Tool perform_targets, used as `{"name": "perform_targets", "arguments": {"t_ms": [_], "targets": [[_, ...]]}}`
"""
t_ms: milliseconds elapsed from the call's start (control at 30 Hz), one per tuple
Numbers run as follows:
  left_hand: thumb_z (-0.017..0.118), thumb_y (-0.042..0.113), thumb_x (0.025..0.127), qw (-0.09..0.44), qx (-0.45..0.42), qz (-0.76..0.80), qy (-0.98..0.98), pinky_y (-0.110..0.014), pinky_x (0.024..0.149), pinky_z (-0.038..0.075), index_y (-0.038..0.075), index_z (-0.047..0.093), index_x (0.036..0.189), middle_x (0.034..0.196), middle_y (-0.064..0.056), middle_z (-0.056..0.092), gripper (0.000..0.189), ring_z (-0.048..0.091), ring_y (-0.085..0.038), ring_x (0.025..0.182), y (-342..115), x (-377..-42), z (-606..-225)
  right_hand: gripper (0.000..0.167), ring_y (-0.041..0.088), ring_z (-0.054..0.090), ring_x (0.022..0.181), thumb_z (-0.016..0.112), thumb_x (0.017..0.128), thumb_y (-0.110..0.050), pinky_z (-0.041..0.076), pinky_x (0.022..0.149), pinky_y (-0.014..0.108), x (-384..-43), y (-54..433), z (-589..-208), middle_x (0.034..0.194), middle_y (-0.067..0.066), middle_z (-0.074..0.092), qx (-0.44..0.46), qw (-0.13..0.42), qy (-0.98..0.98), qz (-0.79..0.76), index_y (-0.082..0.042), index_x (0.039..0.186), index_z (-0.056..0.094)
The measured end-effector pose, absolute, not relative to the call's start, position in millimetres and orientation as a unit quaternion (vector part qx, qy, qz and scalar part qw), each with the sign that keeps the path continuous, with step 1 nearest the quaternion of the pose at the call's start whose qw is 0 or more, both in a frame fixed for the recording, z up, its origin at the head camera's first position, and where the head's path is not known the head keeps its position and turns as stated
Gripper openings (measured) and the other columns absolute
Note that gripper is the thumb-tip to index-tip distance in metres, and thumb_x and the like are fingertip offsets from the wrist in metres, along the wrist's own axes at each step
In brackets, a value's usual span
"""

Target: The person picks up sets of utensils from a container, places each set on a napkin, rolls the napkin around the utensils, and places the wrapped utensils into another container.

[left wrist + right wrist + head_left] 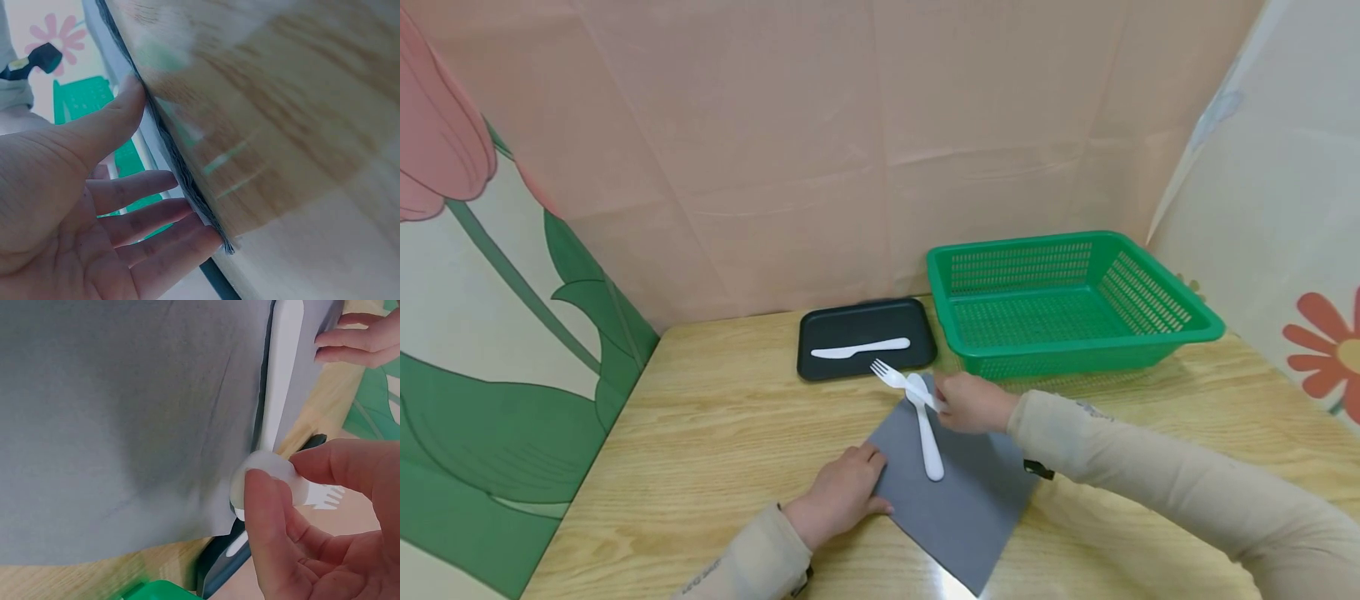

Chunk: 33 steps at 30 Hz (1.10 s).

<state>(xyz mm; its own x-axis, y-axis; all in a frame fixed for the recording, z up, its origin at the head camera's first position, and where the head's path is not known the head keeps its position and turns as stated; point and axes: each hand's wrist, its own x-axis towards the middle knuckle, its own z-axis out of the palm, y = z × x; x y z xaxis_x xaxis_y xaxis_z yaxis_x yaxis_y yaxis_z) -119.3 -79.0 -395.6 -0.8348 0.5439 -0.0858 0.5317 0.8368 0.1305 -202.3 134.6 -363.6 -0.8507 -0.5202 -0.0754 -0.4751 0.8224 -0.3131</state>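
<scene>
In the head view a grey cloth napkin [977, 492] lies at an angle on the wooden table, a white spoon [929, 446] on top with its bowl toward the back corner. My right hand [973, 403] pinches the handle of a white fork [891, 377] between thumb and fingers. The fork crosses above the spoon's bowl, tines toward the back left. In the right wrist view the handle end of the fork [269, 472] shows at the fingertips. My left hand [842, 490] touches the napkin's left edge; in the left wrist view its fingers [137, 190] are extended along that edge.
Behind the napkin lies a black tray [812, 367] with a white knife [859, 348] on it. A green perforated basket [1075, 342] stands at the back right. A pink cloth backdrop [775, 167] rises behind the table [700, 433].
</scene>
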Motion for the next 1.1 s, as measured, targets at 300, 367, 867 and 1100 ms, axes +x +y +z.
{"name": "perform_targets", "arguments": {"t_ms": [300, 367, 867, 1100], "targets": [[0.072, 0.043, 0.075, 0.061, 0.281, 0.048, 0.957, -0.029, 0.075, 0.053, 0.003, 0.059, 0.116, 0.113, -0.008, 0.059, 0.059, 0.057, -0.019, 0.098, -78.6, -119.6, -395.9, 0.011, 0.009, 0.048, 0.053, 0.064, 0.077, -0.004, 0.040, 0.047, 0.020, -199.2, 137.1, -366.9, 0.062, 0.001, 0.053, -0.276, 0.069, 0.946, -0.154, -0.004, 0.080, 0.053], [0.072, 0.044, 0.075, 0.062, 0.280, 0.047, 0.957, -0.029, 0.075, 0.053, 0.003, 0.059, 0.117, 0.114, -0.008, 0.058, 0.059, 0.057, -0.019, 0.098, -78.5, -119.8, -396.0, 0.012, 0.009, 0.048, 0.053, 0.064, 0.078, -0.005, 0.039, 0.047, 0.020, -198.7, 137.1, -367.3, 0.062, 0.000, 0.052, -0.272, 0.075, 0.947, -0.156, -0.004, 0.079, 0.053], [0.072, 0.043, 0.075, 0.058, 0.281, 0.050, 0.957, -0.029, 0.074, 0.053, 0.004, 0.059, 0.116, 0.113, -0.007, 0.058, 0.058, 0.057, -0.019, 0.098, -78.8, -119.4, -396.3, 0.014, 0.009, 0.051, 0.052, 0.065, 0.075, -0.007, 0.041, 0.046, 0.020, -197.4, 138.1, -369.8, 0.060, 0.000, 0.050, -0.261, 0.101, 0.946, -0.165, -0.005, 0.074, 0.051], [0.073, 0.043, 0.075, 0.054, 0.283, 0.049, 0.956, -0.029, 0.073, 0.053, 0.003, 0.059, 0.115, 0.112, -0.007, 0.058, 0.059, 0.057, -0.019, 0.097, -78.9, -119.3, -396.0, 0.014, 0.009, 0.054, 0.052, 0.066, 0.076, -0.009, 0.042, 0.045, 0.020, -196.2, 137.7, -372.3, 0.060, 0.002, 0.053, -0.244, 0.121, 0.949, -0.162, -0.005, 0.074, 0.052]]}}
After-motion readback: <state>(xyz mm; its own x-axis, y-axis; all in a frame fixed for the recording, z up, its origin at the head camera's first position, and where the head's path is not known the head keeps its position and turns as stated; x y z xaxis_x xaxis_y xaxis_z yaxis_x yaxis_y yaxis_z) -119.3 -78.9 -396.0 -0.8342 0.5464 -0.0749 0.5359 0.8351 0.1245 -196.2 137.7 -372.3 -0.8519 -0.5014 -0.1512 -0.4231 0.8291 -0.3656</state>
